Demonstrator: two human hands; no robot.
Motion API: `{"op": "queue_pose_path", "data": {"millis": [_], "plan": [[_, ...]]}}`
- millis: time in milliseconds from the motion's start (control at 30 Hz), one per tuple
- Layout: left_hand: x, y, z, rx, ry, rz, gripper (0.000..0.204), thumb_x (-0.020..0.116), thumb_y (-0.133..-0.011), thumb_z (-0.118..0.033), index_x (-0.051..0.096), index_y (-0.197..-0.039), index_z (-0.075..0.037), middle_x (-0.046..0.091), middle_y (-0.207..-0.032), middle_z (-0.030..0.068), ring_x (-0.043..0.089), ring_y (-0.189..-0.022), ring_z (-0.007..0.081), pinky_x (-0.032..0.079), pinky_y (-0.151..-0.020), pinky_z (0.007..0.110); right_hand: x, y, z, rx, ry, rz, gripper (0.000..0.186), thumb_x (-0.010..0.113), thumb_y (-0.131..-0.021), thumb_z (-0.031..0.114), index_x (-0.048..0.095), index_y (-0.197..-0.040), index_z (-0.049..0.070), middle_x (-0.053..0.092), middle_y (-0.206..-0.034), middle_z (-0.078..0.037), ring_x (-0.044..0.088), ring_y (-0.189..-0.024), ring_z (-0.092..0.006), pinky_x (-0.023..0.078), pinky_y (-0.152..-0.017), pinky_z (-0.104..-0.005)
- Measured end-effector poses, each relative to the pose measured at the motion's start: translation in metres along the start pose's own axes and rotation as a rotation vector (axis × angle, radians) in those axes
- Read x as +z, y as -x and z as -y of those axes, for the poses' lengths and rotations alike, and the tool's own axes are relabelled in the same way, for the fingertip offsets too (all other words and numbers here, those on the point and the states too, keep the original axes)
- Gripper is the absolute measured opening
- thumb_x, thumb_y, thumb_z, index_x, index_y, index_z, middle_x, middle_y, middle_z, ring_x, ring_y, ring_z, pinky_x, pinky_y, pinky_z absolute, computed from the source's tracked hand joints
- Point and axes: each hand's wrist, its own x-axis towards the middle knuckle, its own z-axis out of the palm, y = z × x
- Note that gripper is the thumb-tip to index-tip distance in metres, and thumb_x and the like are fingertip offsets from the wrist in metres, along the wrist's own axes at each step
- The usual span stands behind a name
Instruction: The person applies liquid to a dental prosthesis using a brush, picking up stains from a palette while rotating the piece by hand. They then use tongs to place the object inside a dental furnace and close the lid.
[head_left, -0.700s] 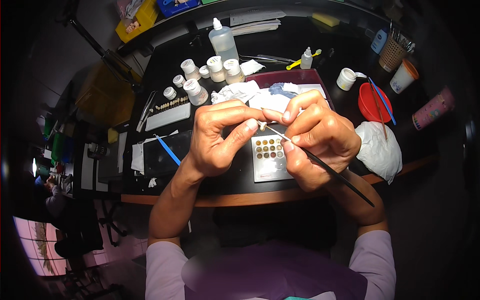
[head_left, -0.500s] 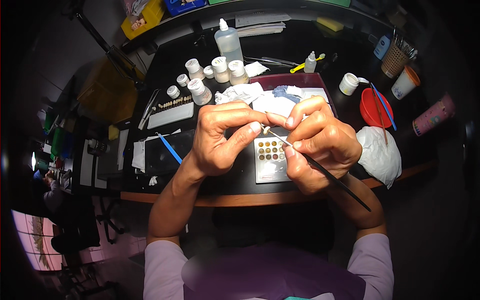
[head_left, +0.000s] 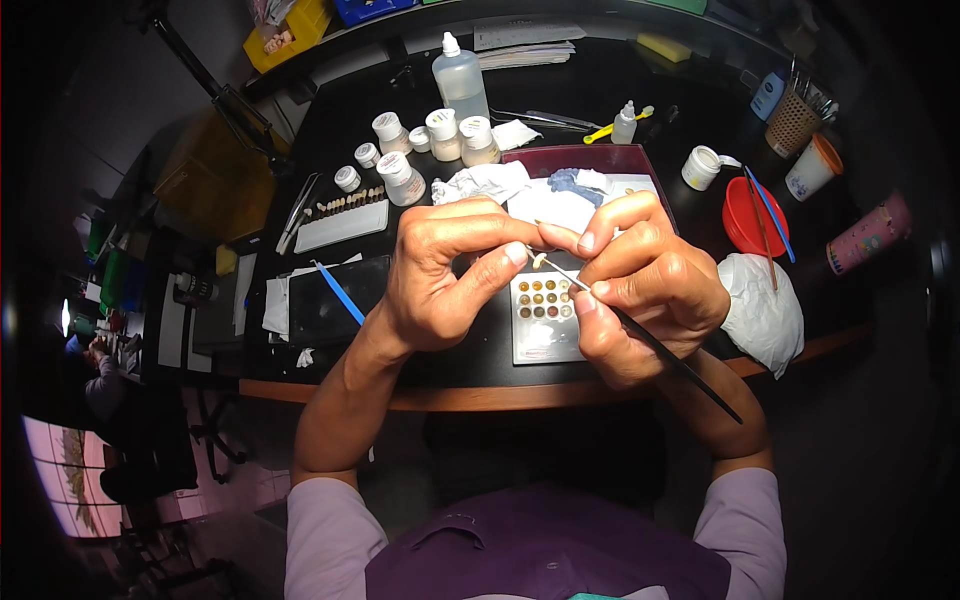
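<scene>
I watch both bare hands meet above the black worktable (head_left: 430,372). The left hand (head_left: 440,285) pinches, thumb against forefinger, at a small ivory tooth-shaped piece (head_left: 539,261); the exact contact is too small for me to make out. The right hand (head_left: 655,290) pinches a slim black-handled brush (head_left: 690,375) near its metal collar, the handle slanting down toward my lower right. Its tip points at the piece, but I cannot tell whether it touches. The piece hangs between the hands, just above a white palette (head_left: 540,345) with rows of ochre, brown and pale wells. Beyond the hands I see a dark red tray (head_left: 627,154) holding white cloths, with capped jars (head_left: 400,182) to its left. On the right, a red bowl (head_left: 742,218) stands behind a crumpled white bag (head_left: 757,310).
</scene>
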Motion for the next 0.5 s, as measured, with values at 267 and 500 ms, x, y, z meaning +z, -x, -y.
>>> {"op": "queue_pose_path", "data": {"millis": [267, 500], "plan": [[-0.005, -0.0008, 0.0026, 0.066, -0.024, 0.017, 0.03, 0.063, -0.087, -0.013, 0.079, -0.104, 0.006, 0.072, -0.078, 0.0123, 0.06, -0.066, 0.0162, 0.047, -0.063, 0.03, -0.0001, 0.0029, -0.0016, 0.005, -0.069, 0.001, 0.021, 0.071, -0.063, -0.009, 0.062, -0.078, 0.002, 0.064, -0.075, -0.008, 0.065, -0.083, -0.0271, 0.053, -0.071, -0.0357], [-0.0041, -0.002, 0.0007, 0.096, -0.031, 0.006, 0.029, 0.063, -0.087, -0.013, 0.079, -0.103, 0.006, 0.069, -0.073, 0.0112, 0.058, -0.065, 0.0164, 0.045, -0.062, 0.03, 0.0015, 0.0009, 0.0003, 0.002, -0.042, 0.018, 0.021, 0.071, -0.063, -0.01, 0.062, -0.078, 0.002, 0.064, -0.075, -0.009, 0.065, -0.084, -0.0268, 0.056, -0.073, -0.0374]]}}
